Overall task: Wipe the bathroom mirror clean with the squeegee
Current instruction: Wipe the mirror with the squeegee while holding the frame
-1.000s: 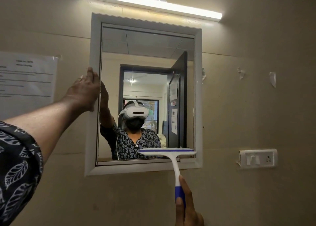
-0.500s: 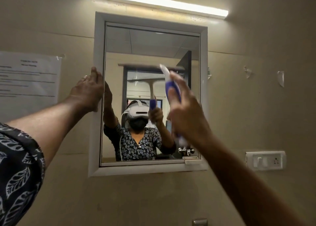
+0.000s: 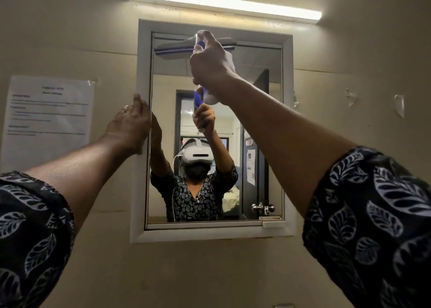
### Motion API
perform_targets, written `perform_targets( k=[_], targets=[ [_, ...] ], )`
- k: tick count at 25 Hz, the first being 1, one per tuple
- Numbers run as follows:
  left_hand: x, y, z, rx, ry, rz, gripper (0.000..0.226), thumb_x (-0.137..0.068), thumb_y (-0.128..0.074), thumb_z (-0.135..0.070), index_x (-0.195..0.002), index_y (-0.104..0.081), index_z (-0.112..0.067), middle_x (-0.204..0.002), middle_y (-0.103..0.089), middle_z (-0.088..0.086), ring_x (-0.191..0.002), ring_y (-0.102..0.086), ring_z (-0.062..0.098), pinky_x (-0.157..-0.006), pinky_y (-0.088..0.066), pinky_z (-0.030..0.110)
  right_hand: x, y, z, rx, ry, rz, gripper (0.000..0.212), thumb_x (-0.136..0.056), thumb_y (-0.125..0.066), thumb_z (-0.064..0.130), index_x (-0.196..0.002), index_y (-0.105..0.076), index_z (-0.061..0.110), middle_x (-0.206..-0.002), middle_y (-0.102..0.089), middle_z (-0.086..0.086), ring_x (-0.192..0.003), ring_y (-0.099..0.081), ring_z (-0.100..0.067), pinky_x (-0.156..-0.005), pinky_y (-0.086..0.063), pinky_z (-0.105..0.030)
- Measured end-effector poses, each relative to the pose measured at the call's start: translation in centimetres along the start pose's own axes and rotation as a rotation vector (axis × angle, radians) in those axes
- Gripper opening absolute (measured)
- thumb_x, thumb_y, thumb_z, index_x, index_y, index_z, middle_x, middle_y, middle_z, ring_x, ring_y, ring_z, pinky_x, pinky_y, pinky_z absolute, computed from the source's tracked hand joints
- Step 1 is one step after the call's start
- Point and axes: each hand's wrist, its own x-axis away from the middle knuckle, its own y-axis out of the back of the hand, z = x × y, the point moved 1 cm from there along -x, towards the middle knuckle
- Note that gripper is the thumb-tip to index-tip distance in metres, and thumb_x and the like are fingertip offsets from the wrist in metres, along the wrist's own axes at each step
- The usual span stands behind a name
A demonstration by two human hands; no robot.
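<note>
While the right hand (image 3: 211,60) grips the squeegee (image 3: 172,47) high on the mirror (image 3: 163,79), the left hand (image 3: 130,123) rests on its frame (image 3: 142,51), finger curl unclear; beige wall (image 3: 210,272), strip light (image 3: 221,3) above.

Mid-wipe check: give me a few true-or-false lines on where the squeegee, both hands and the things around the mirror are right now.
1. The right hand grips the squeegee by its handle. True.
2. The blade lies along the bottom of the mirror. False: it is up near the top edge.
3. The left hand holds a cloth. False: it holds nothing and rests against the mirror's left frame.
4. The light bar above the mirror is lit. True.
5. The paper notice hangs on the wall to the right of the mirror. False: it is to the left.
</note>
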Motion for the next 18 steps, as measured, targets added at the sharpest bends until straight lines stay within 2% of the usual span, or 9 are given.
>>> perform_targets(
  k=[3,5,7,10,13,15,18],
  targets=[
    [-0.1,-0.1,0.0,-0.005,-0.002,-0.011,0.124,-0.063,-0.084,-0.012,-0.149,0.004,0.001,-0.156,0.006,0.025,-0.143,-0.016,0.042,-0.117,-0.02,0.04,0.2,-0.2,-0.3,0.007,-0.005,-0.004,0.035,-0.094,-0.036,0.02,-0.127,-0.045,0.026,-0.099,-0.064,-0.013,-0.084,-0.066,-0.029,-0.071,-0.058,-0.046],
    [-0.2,-0.2,0.1,-0.004,-0.005,-0.018,0.124,-0.063,-0.085,-0.012,-0.149,0.004,0.001,-0.156,0.006,0.025,-0.143,-0.016,0.041,-0.117,-0.019,0.04,0.3,-0.1,-0.5,0.032,-0.005,-0.004,0.035,-0.095,-0.035,0.023,-0.127,-0.044,0.029,-0.098,-0.062,-0.009,-0.08,-0.064,-0.025,-0.06,-0.055,-0.036],
    [-0.1,-0.2,0.1,0.003,-0.005,-0.022,0.125,-0.062,-0.085,-0.012,-0.149,0.003,0.001,-0.156,0.005,0.025,-0.143,-0.017,0.041,-0.117,-0.019,0.04,0.5,-0.2,-0.7,0.051,-0.016,-0.021,0.038,-0.095,-0.035,0.024,-0.132,-0.04,0.031,-0.097,-0.06,-0.008,-0.073,-0.059,-0.019,-0.05,-0.045,-0.026],
    [-0.4,-0.4,0.2,0.004,-0.008,-0.032,0.125,-0.061,-0.086,-0.011,-0.149,0.002,0.001,-0.156,0.005,0.025,-0.142,-0.018,0.041,-0.116,-0.022,0.041,2.4,-1.0,-1.5,0.01,-0.049,-0.036,0.044,-0.095,-0.034,0.023,-0.137,-0.033,0.034,-0.084,-0.053,-0.005,-0.069,-0.058,-0.02,-0.054,-0.052,-0.029],
    [-0.4,-0.5,0.2,-0.016,-0.019,-0.053,0.126,-0.058,-0.087,-0.01,-0.149,0.0,0.003,-0.156,0.003,0.026,-0.141,-0.021,0.042,-0.115,-0.025,0.042,5.8,-2.3,-2.6,-0.039,-0.057,-0.048,0.046,-0.099,-0.032,0.027,-0.143,-0.024,0.036,-0.076,-0.05,-0.002,-0.062,-0.056,-0.018,-0.051,-0.046,-0.025],
    [-0.3,-0.4,0.2,-0.015,-0.026,-0.06,0.127,-0.056,-0.088,-0.009,-0.148,-0.001,0.003,-0.155,0.002,0.027,-0.141,-0.021,0.042,-0.115,-0.025,0.042,8.2,-3.1,-3.3,-0.076,-0.061,-0.059,0.045,-0.101,-0.03,0.028,-0.144,-0.022,0.035,-0.083,-0.056,-0.006,-0.064,-0.058,-0.022,-0.055,-0.049,-0.031],
    [-0.4,-0.4,0.2,-0.005,-0.032,-0.045,0.128,-0.055,-0.088,-0.01,-0.148,-0.002,0.004,-0.155,0.002,0.028,-0.141,-0.021,0.042,-0.115,-0.025,0.041,12.0,-4.3,-4.3,-0.052,-0.08,-0.038,0.044,-0.101,-0.027,0.031,-0.144,-0.019,0.036,-0.079,-0.058,-0.011,-0.074,-0.061,-0.029,-0.073,-0.054,-0.048]
  ],
)
